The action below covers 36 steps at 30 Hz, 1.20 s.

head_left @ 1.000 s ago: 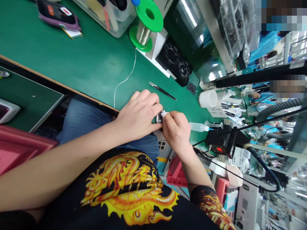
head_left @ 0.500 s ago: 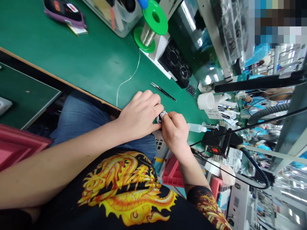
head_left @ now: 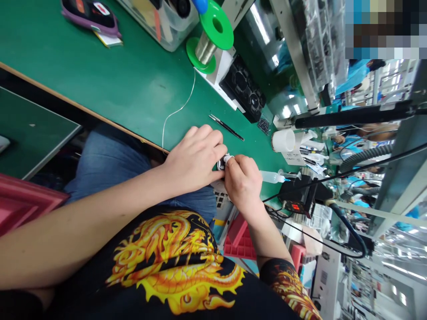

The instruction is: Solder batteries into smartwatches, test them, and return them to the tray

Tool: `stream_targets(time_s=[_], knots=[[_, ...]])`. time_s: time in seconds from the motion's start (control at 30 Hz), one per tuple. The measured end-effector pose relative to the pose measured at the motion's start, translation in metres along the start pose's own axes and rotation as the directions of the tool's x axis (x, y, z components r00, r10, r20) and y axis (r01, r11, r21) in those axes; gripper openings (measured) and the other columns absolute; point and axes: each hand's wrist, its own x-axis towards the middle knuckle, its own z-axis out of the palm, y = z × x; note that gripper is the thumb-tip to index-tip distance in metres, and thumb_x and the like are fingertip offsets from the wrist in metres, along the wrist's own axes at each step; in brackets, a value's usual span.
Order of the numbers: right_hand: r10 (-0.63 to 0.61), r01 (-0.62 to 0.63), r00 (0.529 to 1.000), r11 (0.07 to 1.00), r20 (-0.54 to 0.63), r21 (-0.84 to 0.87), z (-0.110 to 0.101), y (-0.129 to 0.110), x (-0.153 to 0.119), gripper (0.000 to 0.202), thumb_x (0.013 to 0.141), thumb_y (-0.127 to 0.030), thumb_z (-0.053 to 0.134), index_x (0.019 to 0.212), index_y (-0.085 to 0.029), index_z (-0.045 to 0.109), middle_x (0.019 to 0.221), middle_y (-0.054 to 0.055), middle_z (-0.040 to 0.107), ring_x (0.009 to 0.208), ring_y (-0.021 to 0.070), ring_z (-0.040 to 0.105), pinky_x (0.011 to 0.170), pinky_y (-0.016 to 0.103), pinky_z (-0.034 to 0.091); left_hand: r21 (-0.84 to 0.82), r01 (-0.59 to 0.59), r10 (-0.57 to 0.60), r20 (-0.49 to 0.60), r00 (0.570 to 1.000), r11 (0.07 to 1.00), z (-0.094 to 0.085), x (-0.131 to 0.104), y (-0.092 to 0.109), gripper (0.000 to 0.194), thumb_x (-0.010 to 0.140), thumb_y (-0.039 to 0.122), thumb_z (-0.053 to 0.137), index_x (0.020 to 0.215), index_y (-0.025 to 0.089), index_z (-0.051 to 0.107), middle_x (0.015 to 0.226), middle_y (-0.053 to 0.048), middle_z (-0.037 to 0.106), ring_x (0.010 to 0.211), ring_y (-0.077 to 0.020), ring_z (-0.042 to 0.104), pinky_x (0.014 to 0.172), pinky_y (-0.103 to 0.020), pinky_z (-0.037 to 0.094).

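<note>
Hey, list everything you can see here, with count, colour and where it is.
small part: one, white and dark, between the hands
wad: one, white, at the right fingertips
tweezers: one, dark, beyond the hands
workbench: one, green, under the tools
wire spool: one, green, top centre
bin: one, clear, left of spool
case: one, purple and black, upper left
black tray: one, right of spool
cup: one, white, right
blue-tipped bottle: one, translucent, beside right hand
background items: too cluttered to count
left hand, right hand: one each, bare, centre
</note>
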Motion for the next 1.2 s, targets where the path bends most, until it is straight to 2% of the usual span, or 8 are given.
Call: stream_targets(time_s=[0.23,0.37,0.53,0.67,0.87,1.0,1.1,1.2], knots=[[-0.021,0.021,0.999,1.000,-0.036,0.006,0.000,-0.002,0.000,0.022,0.107,-0.013,0.056,0.119,-0.017,0.074,0.110,0.012,0.072,0.092,0.0219,0.057,0.080,0.038,0.049,0.022,-0.013,0.013,0.000,1.000,1.000,0.001,0.000,0.000,0.022,0.091,0.035,0.081,0.106,0.019,0.075,0.113,-0.014,0.066,0.114,-0.0393,0.058,0.095,-0.055,0.050],[0.053,-0.054,0.998,0.998,-0.029,-0.020,0.000,-0.004,0.000,0.020,0.107,-0.015,0.056,0.116,-0.017,0.074,0.108,0.011,0.072,0.092,0.0220,0.057,0.081,0.038,0.049,0.034,-0.013,0.013,-0.009,1.000,0.999,0.001,0.000,-0.001,0.021,0.092,0.036,0.080,0.102,0.019,0.074,0.112,-0.013,0.066,0.113,-0.0391,0.058,0.094,-0.055,0.050],[0.018,-0.018,0.999,1.000,-0.027,0.008,0.000,-0.005,0.002,0.022,0.108,-0.015,0.055,0.117,-0.019,0.075,0.109,0.011,0.073,0.092,0.0213,0.058,0.081,0.037,0.050,0.038,-0.021,0.021,-0.009,1.000,0.999,0.002,0.000,-0.001,0.021,0.091,0.035,0.081,0.102,0.019,0.074,0.112,-0.013,0.066,0.113,-0.0387,0.059,0.093,-0.054,0.050],[0.080,-0.080,0.996,0.997,-0.034,-0.006,0.000,-0.005,0.001,0.019,0.107,-0.015,0.057,0.112,-0.017,0.075,0.107,0.011,0.072,0.092,0.0222,0.059,0.082,0.038,0.050,0.039,-0.020,0.021,-0.022,1.000,0.999,0.002,0.000,-0.001,0.020,0.092,0.037,0.080,0.100,0.020,0.073,0.110,-0.012,0.067,0.112,-0.0381,0.059,0.093,-0.054,0.050],[0.041,-0.041,0.999,0.999,-0.025,-0.003,0.002,-0.005,0.001,0.020,0.108,-0.016,0.057,0.115,-0.019,0.075,0.109,0.010,0.073,0.092,0.0208,0.060,0.082,0.036,0.051,0.052,-0.024,0.025,-0.009,1.000,0.998,0.002,0.001,-0.002,0.025,0.092,0.040,0.082,0.103,0.020,0.074,0.111,-0.012,0.067,0.112,-0.0376,0.058,0.093,-0.054,0.050],[0.088,-0.086,0.993,0.996,-0.082,0.031,-0.004,-0.004,-0.004,0.016,0.106,-0.015,0.060,0.109,-0.019,0.075,0.103,0.010,0.073,0.090,0.0203,0.062,0.080,0.035,0.052,0.041,-0.022,0.022,0.007,1.000,0.999,0.001,0.000,-0.002,0.028,0.093,0.043,0.082,0.108,0.020,0.075,0.109,-0.011,0.067,0.111,-0.0374,0.057,0.091,-0.054,0.048],[0.196,-0.144,0.954,0.964,-0.228,0.226,-0.015,-0.001,-0.018,0.017,0.104,-0.013,0.063,0.114,-0.021,0.075,0.103,0.009,0.072,0.093,0.0194,0.066,0.081,0.034,0.055,0.013,-0.008,0.007,0.021,1.000,1.000,0.001,0.000,-0.001,0.030,0.093,0.044,0.082,0.110,0.021,0.076,0.110,-0.011,0.068,0.110,-0.0368,0.057,0.091,-0.053,0.047],[0.416,-0.274,0.866,0.860,-0.279,0.430,-0.031,0.004,-0.042,0.018,0.102,-0.012,0.068,0.112,-0.023,0.077,0.098,0.006,0.070,0.090,0.0182,0.067,0.080,0.034,0.055,-0.019,0.015,-0.014,0.031,0.999,1.000,0.000,0.000,-0.001,0.029,0.092,0.042,0.083,0.112,0.022,0.077,0.113,-0.011,0.069,0.111,-0.0365,0.057,0.093,-0.052,0.045]])
